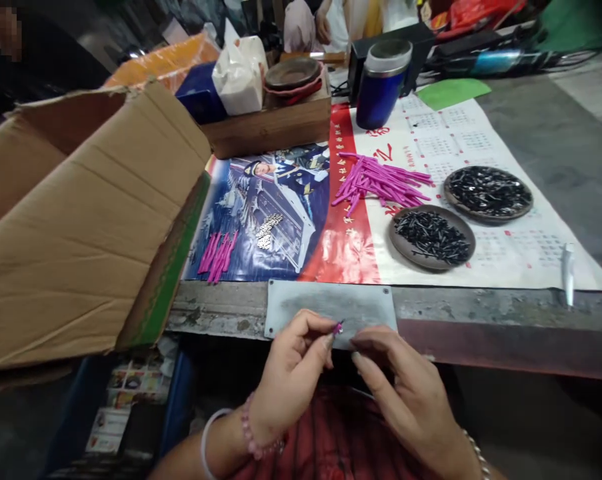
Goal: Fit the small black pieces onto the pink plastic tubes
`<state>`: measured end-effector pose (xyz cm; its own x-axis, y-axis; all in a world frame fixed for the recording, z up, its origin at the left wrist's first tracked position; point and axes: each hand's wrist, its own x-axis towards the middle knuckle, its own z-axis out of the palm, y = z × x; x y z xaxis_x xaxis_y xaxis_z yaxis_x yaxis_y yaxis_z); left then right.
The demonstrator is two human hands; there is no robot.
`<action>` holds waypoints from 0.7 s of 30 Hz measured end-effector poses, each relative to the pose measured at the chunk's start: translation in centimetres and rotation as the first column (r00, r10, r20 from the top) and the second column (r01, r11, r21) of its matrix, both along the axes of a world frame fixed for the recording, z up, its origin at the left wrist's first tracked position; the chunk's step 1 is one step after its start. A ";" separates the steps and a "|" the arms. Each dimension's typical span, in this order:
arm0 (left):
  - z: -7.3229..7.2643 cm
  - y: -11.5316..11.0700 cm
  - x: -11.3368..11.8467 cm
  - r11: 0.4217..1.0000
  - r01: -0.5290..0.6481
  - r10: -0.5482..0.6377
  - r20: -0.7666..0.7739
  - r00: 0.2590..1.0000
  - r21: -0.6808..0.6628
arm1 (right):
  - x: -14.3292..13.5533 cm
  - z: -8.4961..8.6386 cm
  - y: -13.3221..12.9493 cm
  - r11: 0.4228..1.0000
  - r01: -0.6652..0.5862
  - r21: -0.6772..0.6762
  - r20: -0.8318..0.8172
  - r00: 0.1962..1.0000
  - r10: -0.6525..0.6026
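Note:
Between the thumb and index finger of my left hand (301, 373) is the end of a small magenta stick (337, 328) with a dark tip; my fingers cover the rest. Just to the right, my right hand (411, 393) has its thumb and index fingertips drawn together, and whatever may be between them is too small to make out. Both hands are over the front edge of the bench, by a grey metal plate (325, 303). Beyond the plate lie a short bunch of magenta sticks (218, 257) and a little heap of silvery metal pieces (268, 231).
A larger pile of magenta sticks (381, 181) lies near two round dishes, one (398, 248) nearer and one (525, 210) farther, holding small black parts. An open cardboard box (81, 233) takes up the left. A blue cup (381, 93) and wooden box (275, 127) stand behind.

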<state>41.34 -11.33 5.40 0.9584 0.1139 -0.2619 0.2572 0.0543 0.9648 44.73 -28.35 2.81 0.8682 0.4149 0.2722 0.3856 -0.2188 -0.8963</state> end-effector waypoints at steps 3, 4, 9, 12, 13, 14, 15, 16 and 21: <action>0.3 -1.1 -1.2 0.979 -0.117 0.105 -0.082 0.991 -0.165 | 0.1 0.2 1.2 0.999 -0.041 0.018 0.002 0.999 0.041; 0.3 -1.4 -1.5 0.970 -0.145 0.131 -0.082 0.988 -0.197 | 0.1 0.3 1.5 0.999 -0.044 0.019 0.013 0.999 0.044; -0.5 -2.4 -3.0 0.938 -0.155 0.151 -0.037 0.988 -0.309 | 0.0 1.4 2.1 0.999 -0.041 -0.018 0.034 0.999 0.042; -0.8 -2.7 -3.4 0.936 -0.152 0.160 -0.001 0.987 -0.317 | 0.0 1.7 2.2 0.999 -0.054 0.009 -0.002 0.999 0.054; -0.8 -2.7 -3.5 0.941 -0.145 0.156 0.009 0.988 -0.306 | 0.1 1.7 2.2 0.998 -0.063 0.027 -0.029 0.998 0.063; -0.9 -2.6 -3.5 0.951 -0.131 0.145 0.030 0.989 -0.279 | 0.2 1.7 2.1 0.996 -0.071 0.046 -0.059 0.996 0.073; -0.9 -2.5 -3.6 0.968 -0.112 0.128 0.059 0.990 -0.223 | 0.3 1.7 2.1 0.995 -0.077 0.062 -0.089 0.993 0.082; -0.9 -2.3 -3.7 0.987 -0.090 0.103 0.096 0.990 -0.135 | 0.4 1.7 2.0 0.994 -0.077 0.073 -0.122 0.989 0.085; -0.9 -1.3 -4.5 0.879 -0.120 -0.053 0.343 0.938 0.461 | 0.7 1.7 1.5 0.992 -0.043 0.120 -0.260 0.963 0.073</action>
<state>36.82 -12.68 4.47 0.9704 0.1738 0.1674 -0.0800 -0.4229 0.9026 45.38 -26.82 4.47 0.8906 0.4468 0.0846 0.1414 -0.0954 -0.9853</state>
